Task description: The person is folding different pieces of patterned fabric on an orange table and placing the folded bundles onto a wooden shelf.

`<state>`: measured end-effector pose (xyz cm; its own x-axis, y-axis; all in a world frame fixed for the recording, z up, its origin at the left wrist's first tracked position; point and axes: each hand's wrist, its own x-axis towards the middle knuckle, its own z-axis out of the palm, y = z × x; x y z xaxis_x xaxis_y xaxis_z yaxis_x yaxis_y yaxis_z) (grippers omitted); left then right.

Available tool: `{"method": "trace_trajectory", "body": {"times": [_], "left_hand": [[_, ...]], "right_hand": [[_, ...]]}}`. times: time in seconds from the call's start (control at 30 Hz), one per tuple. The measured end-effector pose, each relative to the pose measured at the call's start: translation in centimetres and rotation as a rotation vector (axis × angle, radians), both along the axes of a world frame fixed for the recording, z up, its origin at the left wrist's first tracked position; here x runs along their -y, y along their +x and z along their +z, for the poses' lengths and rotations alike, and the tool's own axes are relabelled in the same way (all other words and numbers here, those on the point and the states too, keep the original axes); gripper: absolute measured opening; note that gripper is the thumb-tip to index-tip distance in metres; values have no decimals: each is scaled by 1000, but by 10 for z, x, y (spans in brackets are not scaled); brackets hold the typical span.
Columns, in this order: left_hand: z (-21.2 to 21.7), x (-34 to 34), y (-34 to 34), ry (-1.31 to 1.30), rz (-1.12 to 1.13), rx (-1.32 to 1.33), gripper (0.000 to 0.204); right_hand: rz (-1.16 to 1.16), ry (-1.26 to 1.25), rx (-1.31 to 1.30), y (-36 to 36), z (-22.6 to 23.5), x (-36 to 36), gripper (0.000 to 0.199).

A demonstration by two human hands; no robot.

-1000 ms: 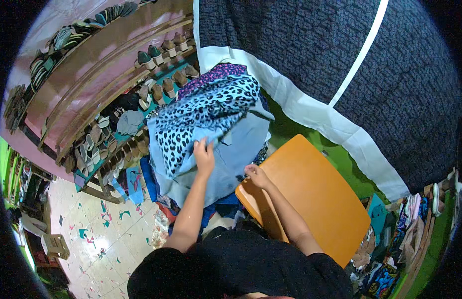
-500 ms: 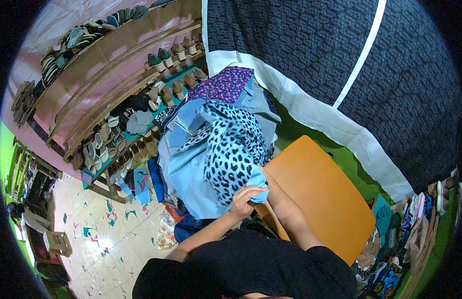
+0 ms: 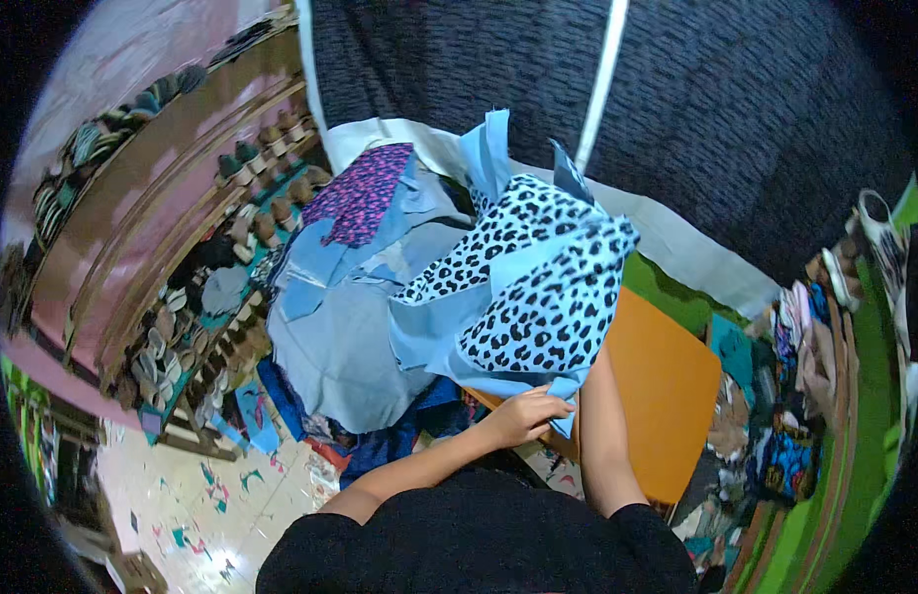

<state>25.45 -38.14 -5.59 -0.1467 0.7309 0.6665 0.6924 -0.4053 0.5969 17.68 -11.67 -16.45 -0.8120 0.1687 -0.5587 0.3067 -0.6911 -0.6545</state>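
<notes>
My left hand [image 3: 528, 417] is closed on the lower edge of a leopard-print fabric [image 3: 548, 317], white-blue with black spots and a plain light blue reverse side. The fabric spreads upward in loose folds, with corners sticking up at its far end. My right forearm [image 3: 604, 436] runs up behind the fabric's right side, and the cloth hides the hand and its fingers. To the left, a heap of grey-blue fabric [image 3: 350, 346] lies partly beneath it. A purple fabric with a pink pattern [image 3: 365, 198] tops the heap's far end.
An orange board-like surface [image 3: 667, 396] is at the right, beside my right forearm. Racks of shoes [image 3: 246, 173] line the left wall. A dark patterned cloth [image 3: 459, 69] hangs at the back. Scraps litter the tiled floor [image 3: 182, 495]; piled clothing [image 3: 790, 455] sits far right.
The leopard-print fabric has been raised from the heap, shifted right and spread wider. More of the grey-blue fabric now shows. My left hand has moved slightly right, still gripping, and the view has turned.
</notes>
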Motion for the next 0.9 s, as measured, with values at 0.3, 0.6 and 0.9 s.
{"method": "trace_trajectory", "body": {"times": [0.3, 0.6, 0.9], "left_hand": [[-47, -11, 31, -624, -232, 267, 24], [-124, -53, -42, -755, 715, 165, 58], [-86, -136, -17, -919, 1041, 215, 92]], "right_hand": [[-273, 105, 61, 181, -87, 34, 59], [-449, 202, 193, 241, -88, -47, 54], [-601, 282, 331, 392, -99, -180, 49]]}}
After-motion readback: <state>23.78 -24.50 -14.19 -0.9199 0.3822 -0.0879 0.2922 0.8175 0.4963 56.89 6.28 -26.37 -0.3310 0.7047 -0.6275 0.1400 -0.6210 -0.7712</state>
